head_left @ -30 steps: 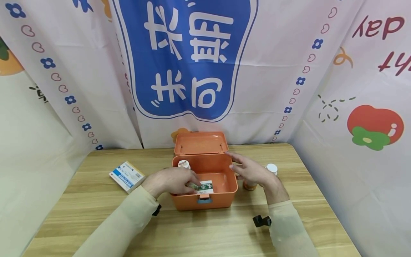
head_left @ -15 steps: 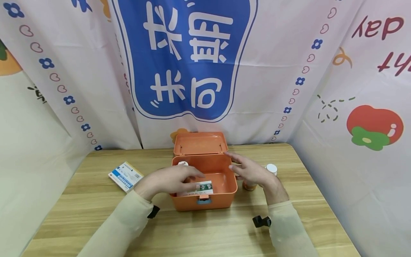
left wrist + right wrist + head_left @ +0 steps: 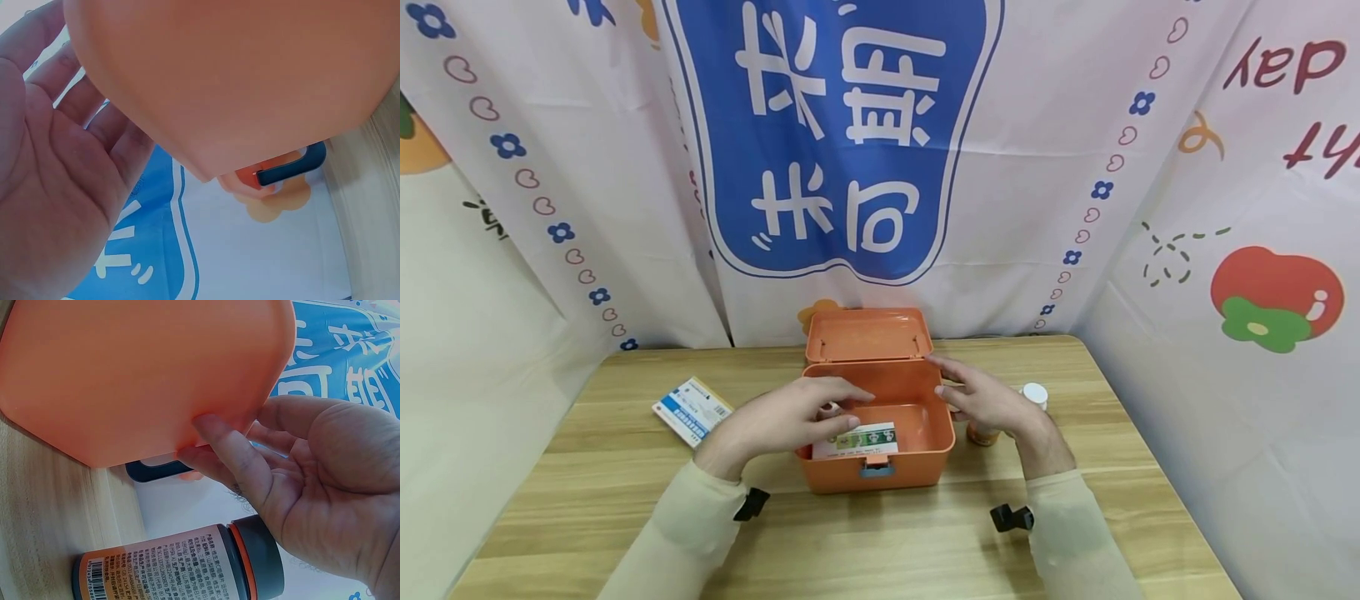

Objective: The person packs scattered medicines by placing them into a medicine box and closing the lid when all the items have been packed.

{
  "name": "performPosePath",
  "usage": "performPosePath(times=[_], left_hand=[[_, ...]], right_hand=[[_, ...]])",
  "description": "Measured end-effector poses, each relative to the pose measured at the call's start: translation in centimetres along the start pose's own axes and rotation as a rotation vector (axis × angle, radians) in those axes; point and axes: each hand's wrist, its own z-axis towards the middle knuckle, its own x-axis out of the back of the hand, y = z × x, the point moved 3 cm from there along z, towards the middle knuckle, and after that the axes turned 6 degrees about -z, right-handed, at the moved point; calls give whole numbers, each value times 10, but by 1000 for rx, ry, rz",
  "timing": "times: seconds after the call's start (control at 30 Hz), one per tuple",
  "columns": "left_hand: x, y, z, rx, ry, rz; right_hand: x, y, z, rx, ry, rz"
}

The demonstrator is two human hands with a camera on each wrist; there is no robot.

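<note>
I see the left hand (image 3: pixel 782 418), relaxed, holding nothing, over the open orange plastic box (image 3: pixel 917 471) mid-table; the right hand (image 3: pixel 992 402) touches its right side, fingers loosely extended. Only my wrist views show its dark curved handle (image 3: pixel 294 170).

Noted at left: left hand (image 3: pixel 62 156), palm to camera, fingers extended and partly hidden behind edge of orange box (image 3: pixel 231 81). Unable to tell whether touching. Recorded across top and centre: smooth outer face of box. Seen past lower edge: dark handle (image 3: pixel 292 169), overlapping orange flower print (image 3: pixel 275 206) on white cloth (image 3: pixel 250 262). Seen beside palm: blue print (image 3: pixel 156 194) with white strokes. Seen along right: wooden table (image 3: pixel 375 206).
</note>
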Motion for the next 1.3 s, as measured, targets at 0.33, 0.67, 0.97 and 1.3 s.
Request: performPosePath(times=[0.33,0.67,0.97,1.3], left_hand=[[-11,3,6,-24,-18,50],[-31,8,38,-100,-211,145],[-42,4,57,-103,-319,208],[-49,5,60,-94,-381,287]], right_hand=[[0,1,0,-4,-4,1],[1,1,0,0,-9,9],[1,3,2,1,-18,22],[0,3,1,-11,-19,41]])
